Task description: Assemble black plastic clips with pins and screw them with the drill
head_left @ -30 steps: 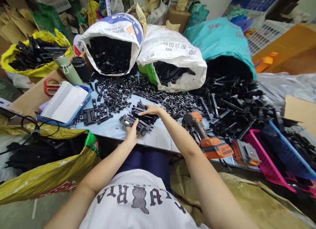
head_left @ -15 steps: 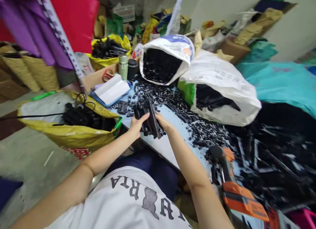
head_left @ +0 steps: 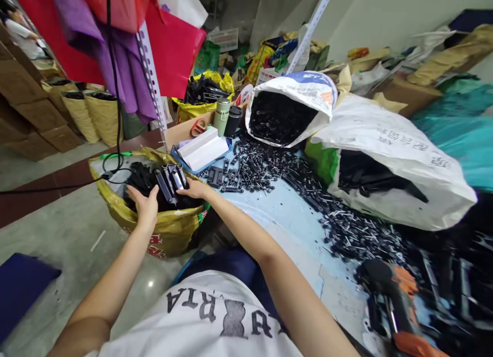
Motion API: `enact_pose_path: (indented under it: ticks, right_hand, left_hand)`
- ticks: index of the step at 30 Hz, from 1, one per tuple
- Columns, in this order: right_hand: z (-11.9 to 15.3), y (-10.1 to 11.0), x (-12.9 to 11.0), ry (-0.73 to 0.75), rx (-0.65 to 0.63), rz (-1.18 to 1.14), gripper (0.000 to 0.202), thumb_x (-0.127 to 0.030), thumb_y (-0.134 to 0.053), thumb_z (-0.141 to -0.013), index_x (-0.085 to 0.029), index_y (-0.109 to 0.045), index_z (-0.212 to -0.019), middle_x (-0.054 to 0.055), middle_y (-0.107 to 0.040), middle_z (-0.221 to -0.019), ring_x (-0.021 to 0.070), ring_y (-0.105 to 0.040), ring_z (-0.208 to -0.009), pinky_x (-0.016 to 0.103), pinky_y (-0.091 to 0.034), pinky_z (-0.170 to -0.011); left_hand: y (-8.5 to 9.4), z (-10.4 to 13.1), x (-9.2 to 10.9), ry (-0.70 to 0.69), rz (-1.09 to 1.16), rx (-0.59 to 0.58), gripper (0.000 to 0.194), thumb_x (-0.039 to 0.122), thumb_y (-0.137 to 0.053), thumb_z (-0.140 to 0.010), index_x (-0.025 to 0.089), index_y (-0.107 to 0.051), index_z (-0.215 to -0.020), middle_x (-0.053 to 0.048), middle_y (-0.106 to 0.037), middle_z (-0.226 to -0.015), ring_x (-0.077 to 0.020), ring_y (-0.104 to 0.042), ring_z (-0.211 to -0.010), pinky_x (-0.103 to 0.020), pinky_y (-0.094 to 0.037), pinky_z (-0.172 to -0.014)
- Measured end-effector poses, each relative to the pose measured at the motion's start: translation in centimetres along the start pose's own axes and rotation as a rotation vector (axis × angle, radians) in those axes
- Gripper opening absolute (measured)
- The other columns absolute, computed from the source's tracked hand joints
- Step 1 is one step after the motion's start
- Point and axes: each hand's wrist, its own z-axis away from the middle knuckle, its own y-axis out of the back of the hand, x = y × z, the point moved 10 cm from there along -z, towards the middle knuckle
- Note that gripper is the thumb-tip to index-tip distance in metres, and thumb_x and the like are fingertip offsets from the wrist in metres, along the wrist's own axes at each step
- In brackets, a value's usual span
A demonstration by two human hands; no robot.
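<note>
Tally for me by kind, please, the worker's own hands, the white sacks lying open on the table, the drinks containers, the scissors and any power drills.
Left hand and right hand: 2
White sacks: 2
Green flask and black cup: 2
Scissors: 1
Power drill: 1
Total: 8

Wearer's white T-shirt (head_left: 181, 334) has big dark letters, incl. R & A. On the nearer white sack (head_left: 370, 123) are Chin. chars., seemingly incl. 合. Text on the blue-white sack (head_left: 288, 83) & yellow bag (head_left: 115, 205) is illegible.
</note>
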Motion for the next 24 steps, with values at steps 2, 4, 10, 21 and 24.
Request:
enact_pose_path:
  ticks: [2, 4, 10, 21, 24]
  right_hand:
    - [1.8, -0.5, 0.8, -0.024, -0.042, 0.209, 0.078, -0.055, -0.063, -0.074, -0.002, -0.045, -0.129, 0.025, -0.056, -0.121, 0.0336, -0.054, -0.112, 0.041, -0.041, -0.094]
    - [3.8, 0.0, 0.7, 0.003, 0.001, 0.321, 0.061, -0.052, -0.06, -0.079, -0.004, -0.056, -0.117, 0.024, -0.062, -0.111, 0.034, -0.058, -0.105, 0.041, -0.044, -0.088]
    - [13.3, 6.5, 3.3, 0.228, 0.375, 0.049, 0.03, -0.033, -0.046, -0.09, -0.018, -0.061, -0.112, 0.009, -0.066, -0.108, 0.0197, -0.059, -0.102, 0.031, -0.044, -0.089]
    - [45.1, 10.1, 26.0, -0.44, 1.081, 0.218, 0.036, -0.046, -0.047, -0.087, -0.017, -0.066, -0.098, 0.012, -0.068, -0.1, 0.0239, -0.063, -0.096, 0.041, -0.049, -0.086]
    - [51.0, 7.3, 27.3, -0.57, 1.199, 0.355, 0.035, -0.044, -0.047, -0.087, -0.017, -0.065, -0.099, 0.012, -0.068, -0.096, 0.025, -0.064, -0.091, 0.042, -0.051, -0.082]
  left_hand:
    - [-1.1, 2.2, 2.6, -0.201, -0.172, -0.042, 0.091, 0.038, -0.068, -0.072, 0.012, -0.018, -0.143, -0.019, 0.003, -0.153, -0.0319, 0.01, -0.139, -0.051, -0.001, -0.113]
    - [-3.2, 6.1, 6.5, -0.493, -0.202, -0.105, 0.08, 0.037, -0.064, -0.076, 0.015, -0.025, -0.141, -0.017, 0.001, -0.153, -0.0321, 0.011, -0.139, -0.054, -0.002, -0.112]
    - [-12.5, 18.1, 13.3, -0.914, 0.02, -0.361, 0.054, 0.032, -0.051, -0.086, 0.02, -0.031, -0.136, -0.014, -0.021, -0.15, -0.0271, -0.009, -0.141, -0.048, -0.018, -0.112]
    - [-47.7, 11.4, 19.5, -0.653, -0.548, -0.535, 0.057, 0.035, -0.044, -0.084, -0.002, -0.039, -0.127, -0.029, -0.037, -0.136, -0.0357, -0.026, -0.133, -0.049, -0.02, -0.109]
    - [-53.3, 7.4, 19.4, -0.757, -0.763, -0.6, 0.055, 0.024, -0.039, -0.083, -0.009, -0.039, -0.126, -0.031, -0.043, -0.129, -0.0333, -0.031, -0.13, -0.046, -0.013, -0.11]
